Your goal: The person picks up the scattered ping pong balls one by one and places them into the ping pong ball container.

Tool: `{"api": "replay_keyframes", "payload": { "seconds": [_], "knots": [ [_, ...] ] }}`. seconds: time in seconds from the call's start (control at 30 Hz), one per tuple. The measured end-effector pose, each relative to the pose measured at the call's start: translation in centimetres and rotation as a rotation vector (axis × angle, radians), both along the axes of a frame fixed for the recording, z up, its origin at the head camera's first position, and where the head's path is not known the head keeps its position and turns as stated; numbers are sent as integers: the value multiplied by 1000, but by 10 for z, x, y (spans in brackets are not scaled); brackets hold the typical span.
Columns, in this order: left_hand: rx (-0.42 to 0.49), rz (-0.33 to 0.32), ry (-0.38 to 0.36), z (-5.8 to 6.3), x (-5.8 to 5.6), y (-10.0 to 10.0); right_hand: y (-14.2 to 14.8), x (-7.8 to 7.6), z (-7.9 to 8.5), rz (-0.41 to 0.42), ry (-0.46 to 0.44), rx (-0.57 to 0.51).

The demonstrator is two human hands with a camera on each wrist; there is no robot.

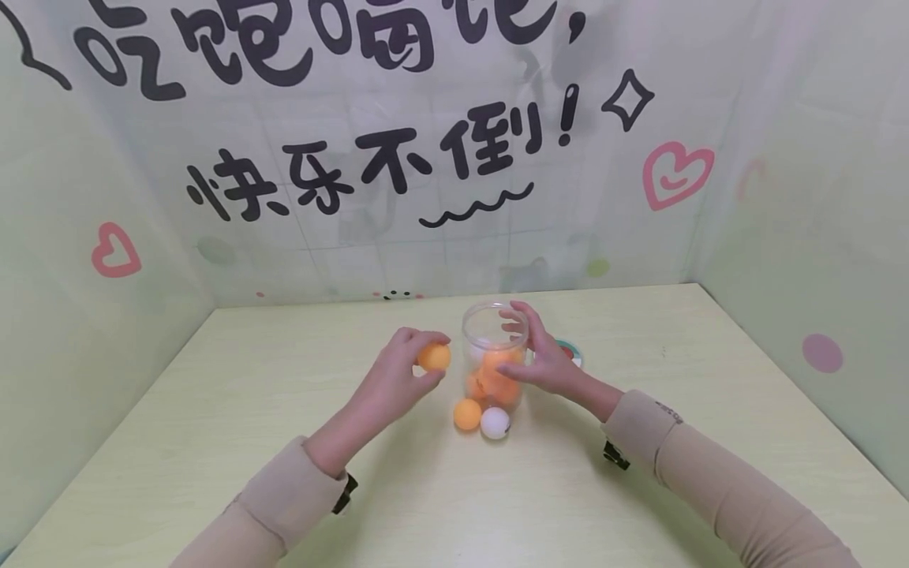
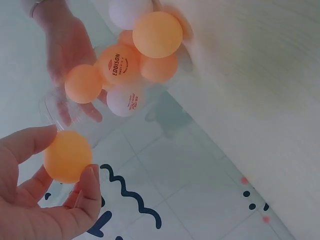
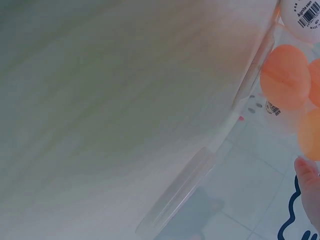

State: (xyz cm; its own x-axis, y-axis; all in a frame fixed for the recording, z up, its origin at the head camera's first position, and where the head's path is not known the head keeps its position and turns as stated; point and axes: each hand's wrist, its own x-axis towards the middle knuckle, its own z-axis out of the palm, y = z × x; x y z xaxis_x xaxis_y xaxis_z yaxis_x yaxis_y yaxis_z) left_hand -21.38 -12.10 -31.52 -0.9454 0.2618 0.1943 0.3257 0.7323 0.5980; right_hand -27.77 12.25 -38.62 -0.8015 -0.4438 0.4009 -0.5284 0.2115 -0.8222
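My left hand [image 1: 398, 375] pinches an orange ping-pong ball [image 1: 435, 357] between thumb and fingers, just left of a clear plastic jar [image 1: 495, 335]. In the left wrist view the pinched ball [image 2: 68, 156] is near the jar's mouth. The jar stands upright, with several orange ping-pong balls [image 1: 500, 379] and a white one [image 2: 125, 100] inside. My right hand [image 1: 543, 355] holds the jar from the right, thumb at the front and fingers behind. Only a fingertip of that hand [image 3: 308, 187] shows in the right wrist view.
A loose orange ball [image 1: 467, 414] and a white ball [image 1: 495, 424] lie on the table [image 1: 284, 379] at the jar's front. A round teal, white and red disc [image 1: 571, 353] is partly hidden behind the right hand. A printed curtain [image 1: 383, 260] borders the table's back.
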Motion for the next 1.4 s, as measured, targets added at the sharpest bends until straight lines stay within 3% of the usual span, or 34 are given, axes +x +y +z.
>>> {"api": "replay_keyframes", "payload": {
  "seconds": [0.23, 0.53, 0.93, 1.4],
  "knots": [
    [66, 14, 64, 3, -9, 9, 0, 0, -1, 4, 11, -6],
    [148, -16, 198, 8, -16, 20, -1, 0, -1, 17, 28, -15],
    [136, -12, 154, 20, -26, 36, 0, 2, 2, 1, 6, 8],
    [111, -61, 73, 26, -35, 48, 0, 1, 4, 19, -25, -8]
  ]
}}
